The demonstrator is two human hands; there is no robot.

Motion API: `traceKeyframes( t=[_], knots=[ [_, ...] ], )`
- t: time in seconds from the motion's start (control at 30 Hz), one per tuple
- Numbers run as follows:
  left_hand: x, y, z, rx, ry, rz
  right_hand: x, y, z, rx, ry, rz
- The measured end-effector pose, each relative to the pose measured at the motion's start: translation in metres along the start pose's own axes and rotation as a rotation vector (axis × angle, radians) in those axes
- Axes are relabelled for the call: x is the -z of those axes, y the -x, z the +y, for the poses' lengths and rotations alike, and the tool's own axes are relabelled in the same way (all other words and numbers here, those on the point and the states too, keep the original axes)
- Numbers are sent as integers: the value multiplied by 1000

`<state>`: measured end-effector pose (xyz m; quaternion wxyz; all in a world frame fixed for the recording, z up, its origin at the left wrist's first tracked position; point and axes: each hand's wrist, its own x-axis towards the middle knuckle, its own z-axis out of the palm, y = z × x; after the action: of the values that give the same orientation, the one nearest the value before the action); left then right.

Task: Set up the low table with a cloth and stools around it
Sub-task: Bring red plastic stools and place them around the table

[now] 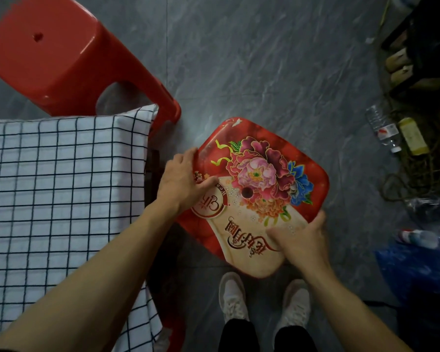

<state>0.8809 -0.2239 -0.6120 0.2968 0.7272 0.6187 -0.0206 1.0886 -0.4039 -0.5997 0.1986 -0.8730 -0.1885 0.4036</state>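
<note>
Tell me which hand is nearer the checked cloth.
Left. The left hand grips the flowered stool at the edge beside the checked cloth; the right hand holds the stool's far side.

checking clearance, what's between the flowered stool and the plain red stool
In the head view, only bare grey floor lies between the flowered stool and the plain red stool; the checked cloth sits off to the side.

Take the flowered stool (pixel 259 189) as your mark. Beyond it the grey floor (pixel 264 67) lies open, and you could pass freely there. On its left the cloth-covered counter (pixel 61 189) stands just beside it, leaving only a narrow gap. Past that gap a plain red stool (pixel 61 54) blocks the way. To its right, bottles (pixel 384 128) and tangled cords (pixel 417 179) crowd the floor.
</note>
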Motion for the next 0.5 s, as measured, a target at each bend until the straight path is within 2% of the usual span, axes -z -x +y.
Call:
traceKeyframes(
  t=[0.2, 0.5],
  knots=[
    [1, 0, 2, 116, -21, 16, -2, -5, -4, 18, -66, 49],
    [-5, 46, -16, 267, 45, -7, 9, -30, -37, 125, 131, 100]
  ],
)
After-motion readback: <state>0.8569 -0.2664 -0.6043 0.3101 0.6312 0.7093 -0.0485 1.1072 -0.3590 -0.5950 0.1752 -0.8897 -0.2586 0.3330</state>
